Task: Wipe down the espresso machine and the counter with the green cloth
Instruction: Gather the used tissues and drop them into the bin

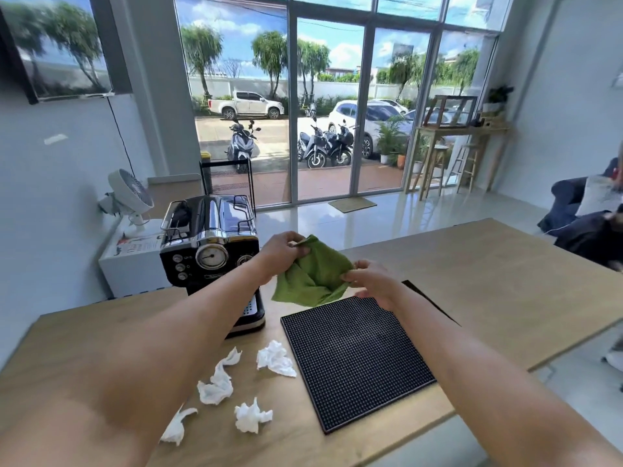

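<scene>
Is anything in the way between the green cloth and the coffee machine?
No, nothing sits between them. The left hand and right hand hold the green cloth in the air right beside the espresso machine. On the counter, though, lie crumpled tissues and a black mat.

A black studded mat (355, 364) lies near the right edge of the counter (488, 264), four crumpled white tissues (274, 358) lie scattered just left of it, and a white fan (129, 193) stands beyond the far left edge.
</scene>
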The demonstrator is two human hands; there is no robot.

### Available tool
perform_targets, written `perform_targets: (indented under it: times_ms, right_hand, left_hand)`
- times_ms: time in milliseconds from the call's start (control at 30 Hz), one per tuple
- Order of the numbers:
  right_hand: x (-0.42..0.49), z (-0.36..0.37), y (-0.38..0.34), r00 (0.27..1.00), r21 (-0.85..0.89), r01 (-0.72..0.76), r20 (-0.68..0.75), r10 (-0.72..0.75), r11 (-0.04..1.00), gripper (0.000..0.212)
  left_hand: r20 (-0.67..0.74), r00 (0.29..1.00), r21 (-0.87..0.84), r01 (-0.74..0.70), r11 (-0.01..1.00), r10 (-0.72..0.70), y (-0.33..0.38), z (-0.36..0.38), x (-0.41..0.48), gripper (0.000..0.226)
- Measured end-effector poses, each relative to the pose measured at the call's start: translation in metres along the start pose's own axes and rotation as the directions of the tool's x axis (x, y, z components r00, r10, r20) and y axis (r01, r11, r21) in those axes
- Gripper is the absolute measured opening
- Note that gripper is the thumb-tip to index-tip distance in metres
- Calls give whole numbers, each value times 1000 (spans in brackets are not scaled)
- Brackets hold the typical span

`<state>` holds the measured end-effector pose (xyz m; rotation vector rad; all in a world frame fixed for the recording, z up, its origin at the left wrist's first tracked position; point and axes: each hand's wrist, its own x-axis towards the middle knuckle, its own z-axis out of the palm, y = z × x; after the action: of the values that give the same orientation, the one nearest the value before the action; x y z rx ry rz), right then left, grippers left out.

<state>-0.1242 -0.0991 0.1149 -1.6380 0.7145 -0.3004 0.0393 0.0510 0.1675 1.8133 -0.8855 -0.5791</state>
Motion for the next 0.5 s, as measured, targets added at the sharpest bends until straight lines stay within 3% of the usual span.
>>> perform_targets:
  times_ms: [67, 200, 267, 400, 433, 500]
  right_hand:
    - [2, -3, -2, 993, -1, 66, -99, -66, 998, 25]
    - [0, -6, -8, 972, 11, 188, -145, -185, 982, 25]
    - [-1, -7, -11, 971, 36, 232, -69, -229, 972, 23]
    - [-6, -7, -14, 920, 116, 214, 310, -240, 970, 12]
    - [-8, -8, -14, 916, 148, 198, 325, -237, 969, 21]
    - [-9, -6, -13, 958, 207, 148, 212, -192, 967, 30]
  left_hand:
    - [10, 1000, -5, 11, 1000, -11, -3, 5, 2, 20]
    - [-17, 1000, 6, 26, 1000, -26, -11, 15, 7, 26]
    - [-91, 995, -32, 39, 999, -42, -12, 20, 9, 35]
    - [-101, 985, -336, 97, 937, -138, -6, 27, 12, 35]
    - [-66, 988, -386, 105, 916, -141, -3, 29, 12, 33]
    - [18, 990, -506, 128, 853, -138, 1, 31, 10, 32]
